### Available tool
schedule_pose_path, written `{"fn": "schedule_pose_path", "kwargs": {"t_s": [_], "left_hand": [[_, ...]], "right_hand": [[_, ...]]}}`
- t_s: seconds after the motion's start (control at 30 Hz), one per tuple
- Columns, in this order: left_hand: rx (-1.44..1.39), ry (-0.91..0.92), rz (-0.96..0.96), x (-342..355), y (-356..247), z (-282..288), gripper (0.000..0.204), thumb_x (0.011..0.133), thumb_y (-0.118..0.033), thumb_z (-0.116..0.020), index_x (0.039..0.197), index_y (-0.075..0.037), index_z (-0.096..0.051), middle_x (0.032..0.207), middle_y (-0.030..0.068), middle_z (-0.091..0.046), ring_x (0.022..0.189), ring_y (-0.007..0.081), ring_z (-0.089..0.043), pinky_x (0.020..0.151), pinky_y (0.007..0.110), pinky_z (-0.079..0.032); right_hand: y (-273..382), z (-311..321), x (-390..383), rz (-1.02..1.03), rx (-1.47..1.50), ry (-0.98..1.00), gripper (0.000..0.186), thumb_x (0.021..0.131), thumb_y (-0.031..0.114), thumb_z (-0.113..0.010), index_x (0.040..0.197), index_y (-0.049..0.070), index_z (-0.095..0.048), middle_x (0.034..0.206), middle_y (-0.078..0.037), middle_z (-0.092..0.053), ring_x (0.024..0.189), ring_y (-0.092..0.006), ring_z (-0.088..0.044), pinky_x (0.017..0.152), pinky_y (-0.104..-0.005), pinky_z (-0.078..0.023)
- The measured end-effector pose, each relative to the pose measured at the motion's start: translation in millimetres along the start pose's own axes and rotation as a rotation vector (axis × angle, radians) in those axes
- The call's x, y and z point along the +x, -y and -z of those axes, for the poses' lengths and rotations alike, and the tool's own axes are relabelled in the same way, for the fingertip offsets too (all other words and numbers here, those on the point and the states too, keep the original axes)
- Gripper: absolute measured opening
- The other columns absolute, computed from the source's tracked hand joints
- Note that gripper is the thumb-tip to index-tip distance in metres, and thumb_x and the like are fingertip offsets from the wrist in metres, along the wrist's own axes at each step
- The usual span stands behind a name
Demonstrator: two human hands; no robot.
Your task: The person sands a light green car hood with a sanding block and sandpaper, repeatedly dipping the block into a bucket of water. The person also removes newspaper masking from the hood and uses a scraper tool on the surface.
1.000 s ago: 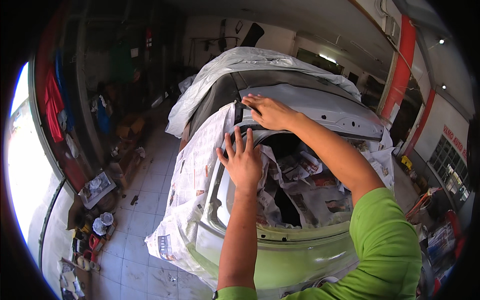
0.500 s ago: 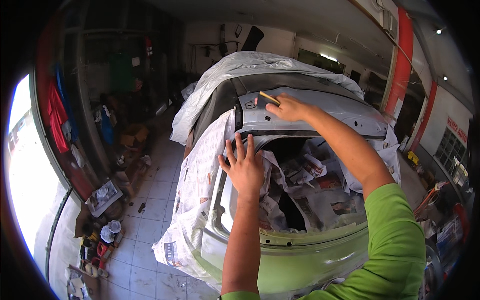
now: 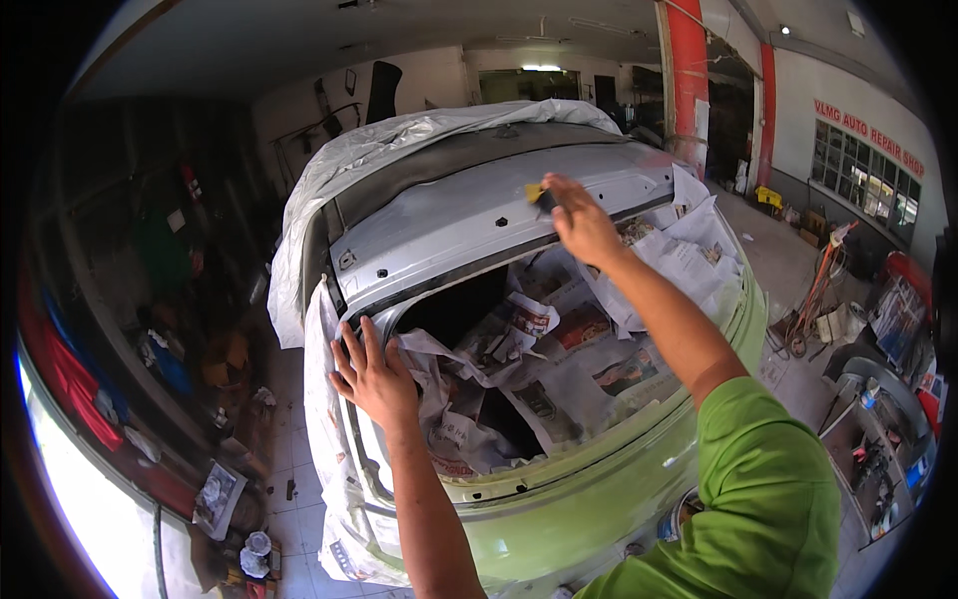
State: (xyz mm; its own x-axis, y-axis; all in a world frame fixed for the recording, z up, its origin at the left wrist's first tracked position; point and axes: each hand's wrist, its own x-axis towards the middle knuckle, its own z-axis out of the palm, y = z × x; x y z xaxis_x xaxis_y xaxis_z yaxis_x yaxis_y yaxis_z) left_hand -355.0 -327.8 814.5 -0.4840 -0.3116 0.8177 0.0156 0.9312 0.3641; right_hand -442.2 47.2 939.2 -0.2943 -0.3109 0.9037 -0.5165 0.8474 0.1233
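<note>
My right hand (image 3: 582, 222) grips a small sanding block (image 3: 540, 197), yellow on one side and dark on the other, by its look. It is at the grey rear edge of the car roof (image 3: 449, 225), right of the middle. The fingers partly hide the block. My left hand (image 3: 377, 377) has its fingers spread on the left upper corner of the rear window opening, at the edge of the masking paper (image 3: 321, 349). Printed paper (image 3: 639, 374) lines the opening. Below it, the rear body panel (image 3: 559, 529) is pale green.
A silver cover (image 3: 389, 140) drapes the far roof and left side of the car. Cluttered boxes stand along the left wall. At the right are a wheel (image 3: 878, 384), an orange-handled tool (image 3: 833, 245) and a red post (image 3: 687, 80). A can (image 3: 684, 514) stands by the rear panel.
My right hand has moved with the block from the roof edge's left end toward its right part. The view has swung to the right. My left hand stays spread near the same window corner.
</note>
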Motion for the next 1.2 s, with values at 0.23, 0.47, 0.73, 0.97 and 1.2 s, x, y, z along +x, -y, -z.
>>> {"fn": "schedule_pose_path", "kwargs": {"t_s": [0.23,0.47,0.73,0.97,1.2], "left_hand": [[0.010,-0.001,-0.059,0.1,-14.5,-11.1,0.056,0.099,-0.035,-0.063,0.154,-0.024,-0.052,0.164,0.0053,-0.043,0.150,0.0360,-0.037,0.119,0.063,-0.024],[0.150,0.005,-0.110,-0.1,11.1,-16.1,0.054,0.104,-0.040,-0.056,0.154,-0.021,-0.051,0.163,0.0050,-0.044,0.149,0.0337,-0.040,0.119,0.055,-0.028],[0.326,-0.237,-0.241,7.5,5.7,-11.9,0.047,0.107,-0.042,-0.053,0.141,-0.012,-0.063,0.147,0.0128,-0.060,0.138,0.0378,-0.052,0.112,0.055,-0.040],[-0.459,0.155,-0.915,-62.8,-496.5,-41.2,0.046,0.084,-0.008,-0.076,0.130,-0.008,-0.070,0.143,0.0174,-0.060,0.129,0.0379,-0.057,0.108,0.047,-0.044],[-0.075,0.106,-1.081,-93.0,-710.9,-178.5,0.067,0.087,-0.026,-0.076,0.149,-0.017,-0.054,0.154,0.0146,-0.051,0.142,0.0349,-0.046,0.116,0.055,-0.035]], "right_hand": [[57.2,-45.2,12.2,-0.101,-0.277,-0.046,0.061,0.093,0.019,-0.062,0.138,-0.018,-0.048,0.146,-0.034,-0.050,0.142,-0.0465,-0.044,0.124,-0.0537,-0.029],[13.5,-27.1,15.7,0.191,0.043,0.049,0.060,0.091,0.029,-0.071,0.137,-0.005,-0.055,0.144,-0.022,-0.057,0.140,-0.0356,-0.051,0.121,-0.0468,-0.037],[-284.7,178.5,-97.1,-0.965,0.329,0.027,0.046,0.102,0.036,-0.053,0.098,-0.007,-0.070,0.089,-0.026,-0.072,0.085,-0.0418,-0.072,0.082,-0.0503,-0.055],[-399.1,277.2,-268.1,-1.227,1.092,-0.610,0.056,0.096,0.042,-0.072,0.136,0.004,-0.061,0.125,-0.006,-0.069,0.110,-0.0156,-0.065,0.096,-0.0326,-0.050],[-458.8,288.3,-375.2,-1.465,0.450,-0.223,0.043,0.101,0.033,-0.063,0.127,-0.001,-0.066,0.119,-0.017,-0.073,0.109,-0.0328,-0.067,0.094,-0.0374,-0.049]]}}
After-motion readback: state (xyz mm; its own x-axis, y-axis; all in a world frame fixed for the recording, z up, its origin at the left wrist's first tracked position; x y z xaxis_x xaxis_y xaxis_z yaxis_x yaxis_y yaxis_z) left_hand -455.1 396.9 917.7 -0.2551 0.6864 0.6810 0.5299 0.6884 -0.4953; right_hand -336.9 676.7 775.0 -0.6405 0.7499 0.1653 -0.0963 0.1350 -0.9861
